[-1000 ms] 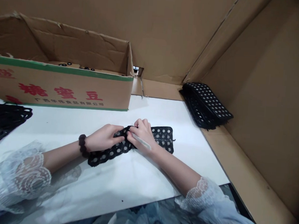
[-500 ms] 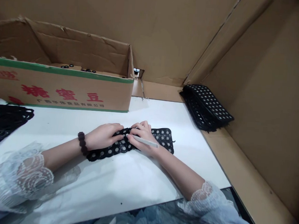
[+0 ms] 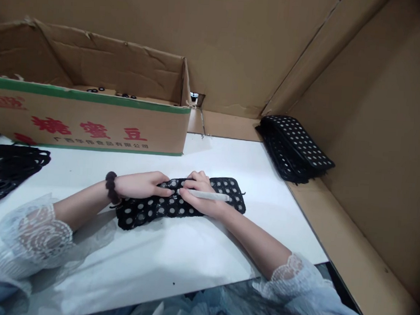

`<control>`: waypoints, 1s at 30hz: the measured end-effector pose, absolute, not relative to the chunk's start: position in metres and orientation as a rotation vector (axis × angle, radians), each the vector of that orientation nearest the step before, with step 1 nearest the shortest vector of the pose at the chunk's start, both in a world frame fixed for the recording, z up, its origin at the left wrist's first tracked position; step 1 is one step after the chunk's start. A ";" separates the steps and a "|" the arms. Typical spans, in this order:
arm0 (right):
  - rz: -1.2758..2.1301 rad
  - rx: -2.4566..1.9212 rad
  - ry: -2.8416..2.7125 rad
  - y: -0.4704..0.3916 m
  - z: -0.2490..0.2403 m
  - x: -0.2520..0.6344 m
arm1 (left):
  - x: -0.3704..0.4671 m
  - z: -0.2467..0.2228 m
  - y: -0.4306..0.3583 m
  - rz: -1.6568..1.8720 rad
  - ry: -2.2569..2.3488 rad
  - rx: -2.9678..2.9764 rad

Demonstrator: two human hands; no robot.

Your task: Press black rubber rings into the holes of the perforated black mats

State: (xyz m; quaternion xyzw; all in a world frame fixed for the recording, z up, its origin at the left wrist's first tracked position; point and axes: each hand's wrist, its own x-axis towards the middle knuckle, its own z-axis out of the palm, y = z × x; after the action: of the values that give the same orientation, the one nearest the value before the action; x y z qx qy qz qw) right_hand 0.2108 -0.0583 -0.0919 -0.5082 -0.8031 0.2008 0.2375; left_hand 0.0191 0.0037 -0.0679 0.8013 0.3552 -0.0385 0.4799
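A black strip with rows of pale round dots (image 3: pixel 161 210) lies across the white table in front of me. My left hand (image 3: pixel 141 185) rests on its left part, thumb and fingers pressing on the strip's upper edge. My right hand (image 3: pixel 202 195) is closed round a slim white pen-like tool (image 3: pixel 210 196), whose tip points left at the strip near my left thumb. The right hand's lower edge rests on the strip. What the tip touches is too small to tell.
A cardboard box (image 3: pixel 107 126) with small black rings inside stands at the back left. Black openwork pieces (image 3: pixel 3 172) lie at the left edge. Folded black dotted pieces (image 3: pixel 297 147) are stacked at the right by the cardboard wall (image 3: pixel 369 140).
The strip's left part now shows more dots and lies flatter and lower. My left hand has shifted slightly left, and the white tool in my right hand lies more level.
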 end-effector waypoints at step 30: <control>0.138 -1.560 -2.220 -0.050 -0.085 0.208 | 0.034 -0.071 -0.013 0.276 0.809 1.892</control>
State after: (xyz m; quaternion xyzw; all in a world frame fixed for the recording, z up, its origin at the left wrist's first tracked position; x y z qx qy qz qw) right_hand 0.2076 -0.0502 -0.0847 -0.5612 -0.7988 0.0498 0.2108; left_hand 0.0336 -0.0129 -0.0712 0.7849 0.3357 0.1143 0.5080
